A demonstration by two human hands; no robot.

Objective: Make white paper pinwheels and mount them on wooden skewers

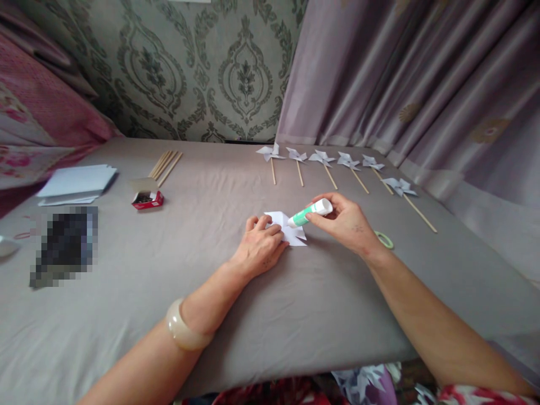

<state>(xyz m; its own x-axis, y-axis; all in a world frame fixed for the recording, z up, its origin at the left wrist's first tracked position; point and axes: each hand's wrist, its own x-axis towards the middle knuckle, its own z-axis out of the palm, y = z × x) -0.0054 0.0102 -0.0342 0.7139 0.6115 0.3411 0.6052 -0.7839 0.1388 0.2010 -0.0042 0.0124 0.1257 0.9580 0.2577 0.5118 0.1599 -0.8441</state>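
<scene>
My right hand (343, 222) is closed around a green and white glue stick (310, 214). The stick is tilted, and its lower tip meets a small white sheet of paper (297, 235) with cuts in its edge. Curled fingers of my left hand (262, 242) hold that paper against the cloth, covering its left part. A pale green ring-shaped thing (386, 241) lies just beyond my right wrist, partly hidden by it.
Several white paper pinwheels (323, 158) on sticks lie along the back right. Back left are loose wooden sticks (165, 166), a small red open box (147, 200) of small dark pieces and a stack of white paper (78, 183). A blurred-out dark object (67, 242) lies left.
</scene>
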